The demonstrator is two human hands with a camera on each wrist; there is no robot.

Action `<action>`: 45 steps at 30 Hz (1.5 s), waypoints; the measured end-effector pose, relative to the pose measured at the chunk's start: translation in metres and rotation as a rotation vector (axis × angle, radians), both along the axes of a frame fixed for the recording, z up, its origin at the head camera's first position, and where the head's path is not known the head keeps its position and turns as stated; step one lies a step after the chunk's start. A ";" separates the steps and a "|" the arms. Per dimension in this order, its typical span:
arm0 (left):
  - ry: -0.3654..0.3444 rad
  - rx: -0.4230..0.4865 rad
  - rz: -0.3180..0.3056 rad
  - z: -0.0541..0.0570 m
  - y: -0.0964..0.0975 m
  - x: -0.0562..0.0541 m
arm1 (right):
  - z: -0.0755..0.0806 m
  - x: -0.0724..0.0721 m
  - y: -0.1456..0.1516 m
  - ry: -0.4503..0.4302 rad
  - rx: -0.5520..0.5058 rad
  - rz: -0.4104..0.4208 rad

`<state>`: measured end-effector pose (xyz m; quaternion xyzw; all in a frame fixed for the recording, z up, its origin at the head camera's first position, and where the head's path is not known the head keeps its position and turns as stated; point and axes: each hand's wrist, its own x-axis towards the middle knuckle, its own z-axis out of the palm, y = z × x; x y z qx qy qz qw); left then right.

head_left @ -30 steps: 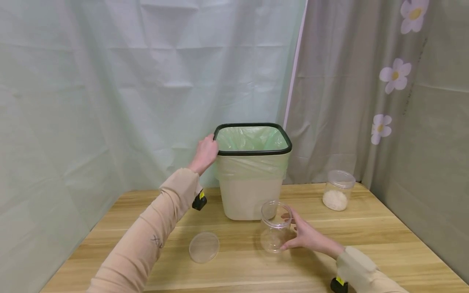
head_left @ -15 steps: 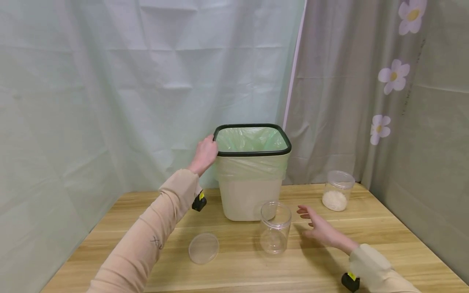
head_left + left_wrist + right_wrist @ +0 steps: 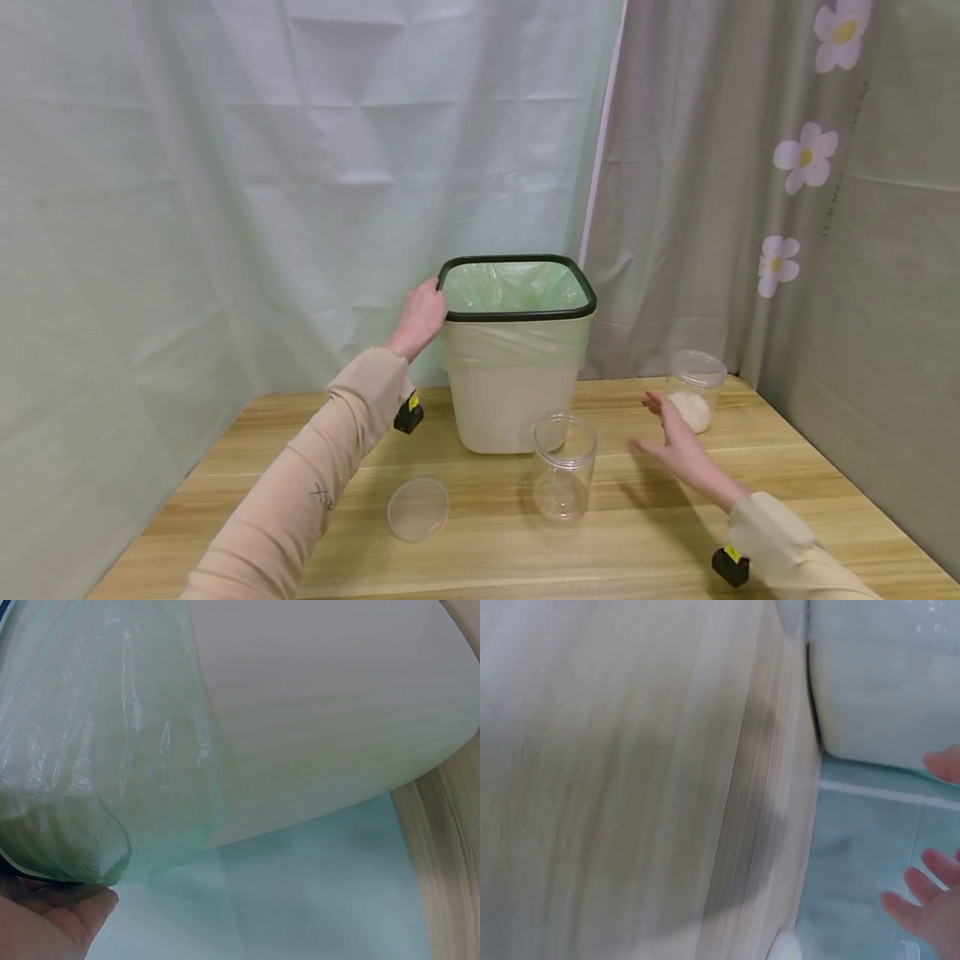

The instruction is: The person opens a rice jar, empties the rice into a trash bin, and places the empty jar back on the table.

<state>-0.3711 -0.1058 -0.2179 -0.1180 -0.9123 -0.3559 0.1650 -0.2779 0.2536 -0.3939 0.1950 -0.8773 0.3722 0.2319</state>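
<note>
My left hand (image 3: 422,318) grips the dark rim (image 3: 517,316) of a cream trash bin (image 3: 513,400) at its left side. A pale green bag (image 3: 105,735) lines the bin and folds down over its outside, as the left wrist view shows. To the right, my right hand (image 3: 684,450) is over the table with thumb and fingers spread, holding nothing. Just beyond its fingers stands a lidded clear jar (image 3: 693,396) with white grains in it; the hand overlaps part of it. An open clear jar (image 3: 564,467) stands upright in front of the bin.
A round clear lid (image 3: 417,509) lies flat on the wooden table (image 3: 480,558), left of the open jar. Pale curtains (image 3: 337,167) hang behind the table and along both its sides.
My right hand has let go of the open jar and moved right and back toward the lidded jar. The left hand stays on the bin's rim.
</note>
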 end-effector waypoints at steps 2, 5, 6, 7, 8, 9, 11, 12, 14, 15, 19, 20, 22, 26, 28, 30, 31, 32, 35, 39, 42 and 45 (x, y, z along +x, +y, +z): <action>0.005 -0.005 0.002 0.000 0.000 0.000 | -0.001 -0.003 0.003 0.071 0.015 -0.044; 0.012 -0.010 0.003 0.000 0.000 0.000 | -0.002 -0.007 0.010 0.148 0.015 -0.109; 0.013 -0.007 0.004 0.000 0.001 0.000 | -0.002 -0.009 0.013 0.161 0.009 -0.124; 0.012 -0.006 0.004 0.000 0.001 0.000 | -0.002 -0.010 0.015 0.161 0.001 -0.135; 0.011 -0.005 0.003 0.000 0.001 0.000 | -0.002 -0.011 0.018 0.160 -0.008 -0.143; 0.008 -0.001 0.002 0.000 0.001 0.000 | -0.002 -0.012 0.020 0.158 -0.014 -0.149; 0.006 0.007 0.001 0.000 0.001 0.000 | -0.002 -0.013 0.025 0.144 -0.020 -0.165; 0.006 0.007 0.001 0.000 0.001 0.000 | -0.002 -0.013 0.027 0.134 -0.026 -0.174; 0.007 0.007 -0.001 0.000 0.001 0.000 | -0.002 -0.014 0.031 0.130 -0.031 -0.204; 0.008 0.008 0.000 0.001 0.001 -0.001 | -0.001 -0.014 0.033 0.130 -0.037 -0.219; 0.013 0.006 0.006 0.000 0.001 -0.001 | 0.000 -0.018 0.040 0.130 -0.088 -0.288; 0.014 0.008 0.006 0.000 0.001 -0.001 | 0.000 -0.019 0.041 0.127 -0.109 -0.304; 0.016 0.010 0.007 0.000 0.001 -0.001 | 0.000 -0.021 0.044 0.104 -0.155 -0.345; 0.013 0.007 0.006 0.000 0.000 0.000 | 0.000 -0.025 0.047 0.061 -0.262 -0.424; 0.009 0.004 0.005 0.000 0.000 -0.001 | 0.001 -0.027 0.047 0.036 -0.321 -0.449; 0.014 0.001 0.006 -0.001 0.000 -0.001 | 0.002 -0.028 0.048 0.015 -0.374 -0.466; 0.014 0.002 0.005 -0.001 0.000 -0.001 | 0.003 -0.029 0.048 0.006 -0.397 -0.472; 0.012 0.007 0.004 -0.001 0.000 -0.001 | 0.003 -0.030 0.048 -0.005 -0.415 -0.477; 0.013 0.013 0.004 -0.001 0.000 0.000 | 0.004 -0.034 0.049 -0.019 -0.440 -0.494; 0.014 0.011 0.001 -0.001 0.000 0.000 | -0.002 -0.043 0.054 -0.024 -0.473 -0.515; 0.025 0.007 0.004 0.000 0.000 0.001 | -0.016 -0.057 0.066 -0.026 -0.500 -0.526; 0.026 0.011 0.006 0.000 0.000 0.001 | -0.036 -0.074 0.083 -0.028 -0.483 -0.553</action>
